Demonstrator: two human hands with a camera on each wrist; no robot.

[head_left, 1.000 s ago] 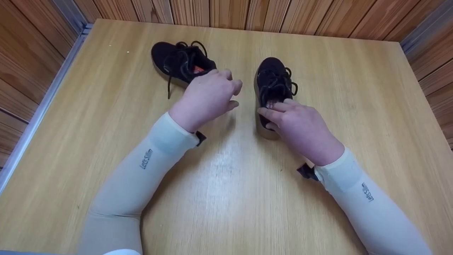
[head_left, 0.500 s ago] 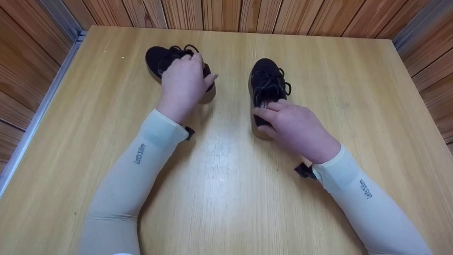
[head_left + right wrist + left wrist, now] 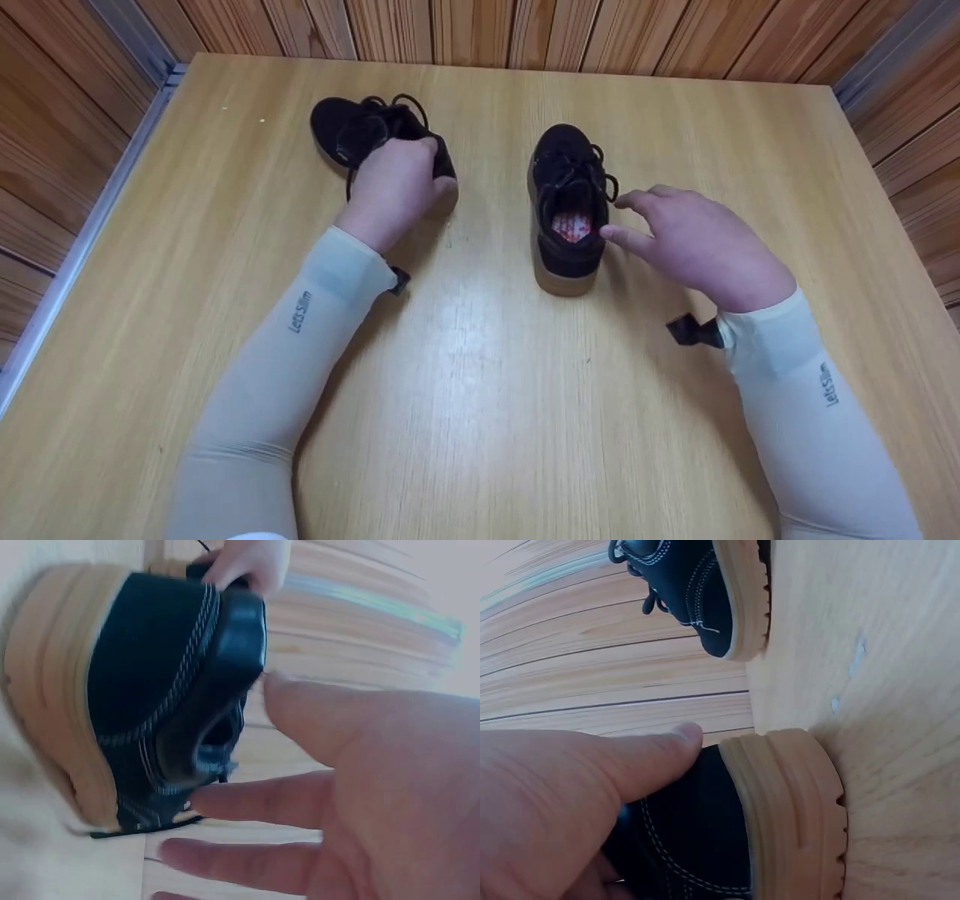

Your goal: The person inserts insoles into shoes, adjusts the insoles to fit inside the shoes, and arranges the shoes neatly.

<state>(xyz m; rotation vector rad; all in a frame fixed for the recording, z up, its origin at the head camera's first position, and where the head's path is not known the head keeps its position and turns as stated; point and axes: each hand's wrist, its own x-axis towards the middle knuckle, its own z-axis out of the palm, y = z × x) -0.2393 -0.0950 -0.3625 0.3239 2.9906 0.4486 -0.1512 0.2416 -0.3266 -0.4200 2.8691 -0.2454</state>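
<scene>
Two black lace-up shoes with tan soles stand on the table. My left hand [image 3: 391, 187] grips the left shoe [image 3: 334, 129] at its heel end, fingers hooked into the opening, which they partly hide. In the left wrist view the thumb lies against that shoe's dark heel [image 3: 697, 829]. Toe pointing to the back, the right shoe [image 3: 568, 259] shows a red and white insole [image 3: 571, 226]. Beside it, on its right, is my right hand [image 3: 705, 244] with fingers spread and nothing held. Its thumb tip comes close to the shoe's collar; contact is unclear.
The wooden tabletop [image 3: 465, 390] lies under both shoes. Wood-plank walls [image 3: 480, 30] stand behind and at the sides, with a metal rail [image 3: 82, 210] along the left edge. Small white specks [image 3: 262, 120] are near the back left.
My left hand has moved left to the left shoe and taken hold of its heel end. My right hand has let go of the right shoe and shifted right, uncovering the insole.
</scene>
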